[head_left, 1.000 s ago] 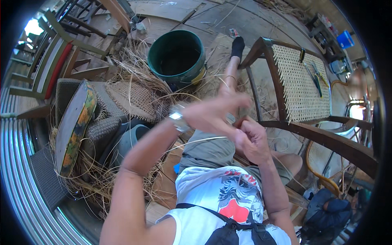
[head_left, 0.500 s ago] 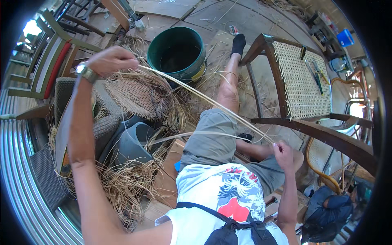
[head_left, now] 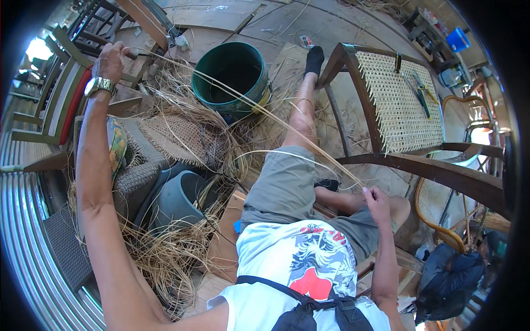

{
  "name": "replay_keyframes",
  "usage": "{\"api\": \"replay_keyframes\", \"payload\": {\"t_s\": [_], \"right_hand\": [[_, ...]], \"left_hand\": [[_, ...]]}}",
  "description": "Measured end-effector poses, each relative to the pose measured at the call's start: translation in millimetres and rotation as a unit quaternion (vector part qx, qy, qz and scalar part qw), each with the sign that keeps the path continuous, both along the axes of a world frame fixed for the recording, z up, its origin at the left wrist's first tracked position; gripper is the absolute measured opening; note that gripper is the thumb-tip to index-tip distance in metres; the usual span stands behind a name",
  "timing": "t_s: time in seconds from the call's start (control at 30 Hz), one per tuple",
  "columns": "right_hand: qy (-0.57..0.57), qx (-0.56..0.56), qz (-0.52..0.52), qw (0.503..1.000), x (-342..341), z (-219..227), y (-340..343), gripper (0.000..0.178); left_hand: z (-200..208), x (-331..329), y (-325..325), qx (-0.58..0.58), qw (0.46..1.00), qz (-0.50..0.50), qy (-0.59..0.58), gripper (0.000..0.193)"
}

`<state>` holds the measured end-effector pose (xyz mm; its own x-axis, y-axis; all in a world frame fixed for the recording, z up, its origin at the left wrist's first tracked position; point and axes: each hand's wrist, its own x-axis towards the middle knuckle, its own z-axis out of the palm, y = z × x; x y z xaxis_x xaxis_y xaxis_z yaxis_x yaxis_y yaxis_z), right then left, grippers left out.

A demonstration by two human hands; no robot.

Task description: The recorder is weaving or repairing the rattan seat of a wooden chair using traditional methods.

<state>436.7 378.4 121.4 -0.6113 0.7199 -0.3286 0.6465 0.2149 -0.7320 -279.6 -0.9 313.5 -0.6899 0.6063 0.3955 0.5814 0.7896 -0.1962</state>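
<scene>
Long pale cane strands (head_left: 265,112) stretch diagonally between my two hands, passing over the rim of a dark green bucket (head_left: 265,95) and across my leg. My left hand (head_left: 109,62), raised at the far left, is closed, with the strands running from its fingertips. Beside my bent knee, my right hand (head_left: 377,204) pinches their other end between thumb and fingers. A loose strand curves across my shorts near the right hand. To the right stands a wooden chair (head_left: 419,167) with a woven cane panel (head_left: 389,105).
Pliers (head_left: 422,102) and other hand tools lie on the cane panel. Tangled cane scraps (head_left: 165,248) heap at the left, around a grey-blue curved plastic container (head_left: 176,205). A worn woven piece (head_left: 176,138) lies behind it. Another chair (head_left: 58,102) stands at the far left.
My left hand has moved left and farther away, drawing the strands into a longer line. My right hand stays nearly in place beside the knee.
</scene>
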Motion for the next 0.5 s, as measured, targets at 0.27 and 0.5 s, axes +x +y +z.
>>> {"api": "replay_keyframes", "payload": {"t_s": [0.27, 0.5], "right_hand": [[0.083, -0.124, -0.014, 0.989, -52.0, 12.0, -29.3, 0.03], [0.187, -0.251, 0.026, 0.949, -152.0, 13.1, -81.7, 0.03]], "left_hand": [[-19.9, 52.9, 33.1, 0.585, 0.539, -0.052, -0.604, 0.027], [-124.7, 280.7, 94.1, 0.618, 0.4, 0.033, -0.676, 0.016]]}}
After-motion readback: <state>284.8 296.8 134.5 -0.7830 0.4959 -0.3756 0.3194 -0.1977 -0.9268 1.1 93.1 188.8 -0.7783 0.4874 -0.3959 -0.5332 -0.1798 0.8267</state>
